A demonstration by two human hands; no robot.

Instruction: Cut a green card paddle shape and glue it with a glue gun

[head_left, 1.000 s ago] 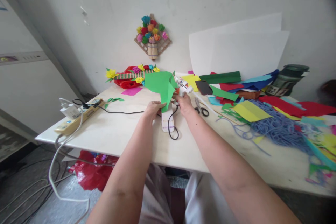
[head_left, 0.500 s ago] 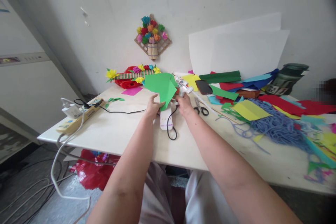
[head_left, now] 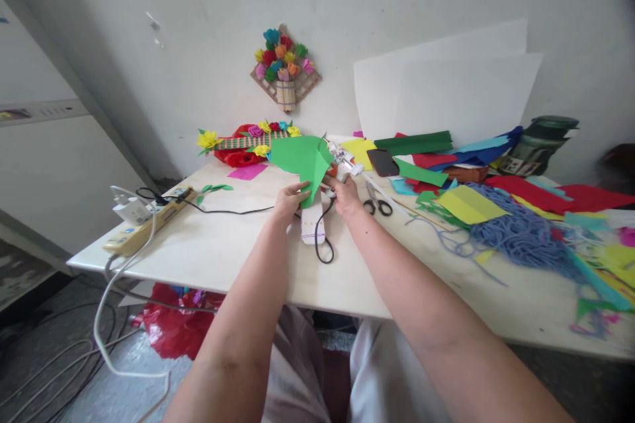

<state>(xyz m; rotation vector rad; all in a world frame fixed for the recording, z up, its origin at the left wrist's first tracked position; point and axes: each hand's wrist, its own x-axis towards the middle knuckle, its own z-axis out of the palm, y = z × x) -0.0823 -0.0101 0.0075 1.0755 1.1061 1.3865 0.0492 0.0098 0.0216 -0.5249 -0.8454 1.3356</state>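
A sheet of green paper with a folded right side is held above the table. My left hand pinches its lower edge, thumb and fingers closed on it. My right hand is wrapped around a white glue gun with a black cord looping below it. The gun's orange part shows by the paper's right edge; its tip is hard to make out. Under the paper, a white strip with small marks sticks out towards me. Scissors with black handles lie right of my right hand.
A yellow power strip with plugs sits at the left edge. Green paper leaves and a flower-trimmed piece lie behind. To the right are a phone, blue yarn, coloured paper and a dark green jar.
The view has shifted slightly. My left fingers have moved a little up along the green paper's lower edge; my right hand stays on the glue gun.
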